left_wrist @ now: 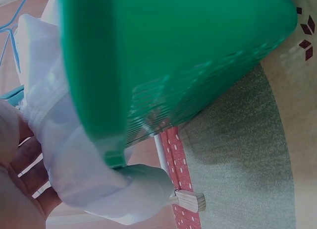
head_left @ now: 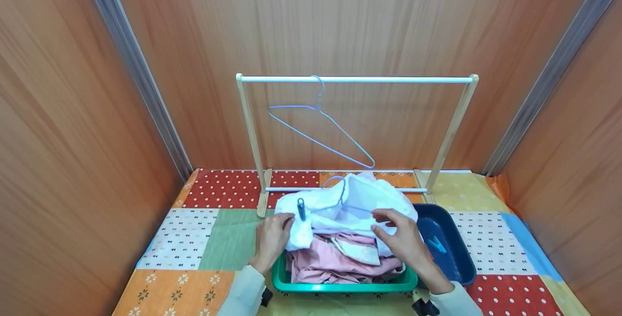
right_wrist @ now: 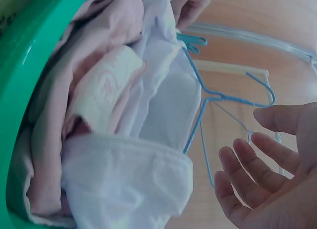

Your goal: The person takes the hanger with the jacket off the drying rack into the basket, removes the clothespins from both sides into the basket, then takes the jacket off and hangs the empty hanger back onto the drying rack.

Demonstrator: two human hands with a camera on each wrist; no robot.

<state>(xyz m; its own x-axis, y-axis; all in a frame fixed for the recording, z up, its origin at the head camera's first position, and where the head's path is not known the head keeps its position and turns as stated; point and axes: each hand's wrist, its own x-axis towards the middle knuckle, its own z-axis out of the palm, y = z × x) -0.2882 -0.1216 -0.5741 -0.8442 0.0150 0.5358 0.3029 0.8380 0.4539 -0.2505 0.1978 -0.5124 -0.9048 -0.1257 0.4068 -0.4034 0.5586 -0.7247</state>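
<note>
A white garment (head_left: 388, 197) lies over the pink clothes (head_left: 320, 260) in a green basket (head_left: 345, 287). Inside its opening sits a blue wire hanger (right_wrist: 218, 96), hook sticking up. A teal clothespin (head_left: 301, 209) clips the cloth near the hanger's left end. Just below that clothespin, my left hand (head_left: 272, 238) pinches the garment's left edge; in the left wrist view its fingers (left_wrist: 29, 162) lie against the white cloth. My right hand (head_left: 401, 238) holds nothing. Its fingers (right_wrist: 242, 154) are loosely bent and apart, near the hanger's right end.
A rack with a white top bar (head_left: 398, 79) stands behind the basket. From it hangs another blue hanger (head_left: 319, 108) without clothes. Right of the basket is a dark blue tray (head_left: 459, 267) holding a light blue clothespin (head_left: 437, 245). Wood-grain walls (head_left: 63, 126) enclose the patchwork cloth (head_left: 233, 243).
</note>
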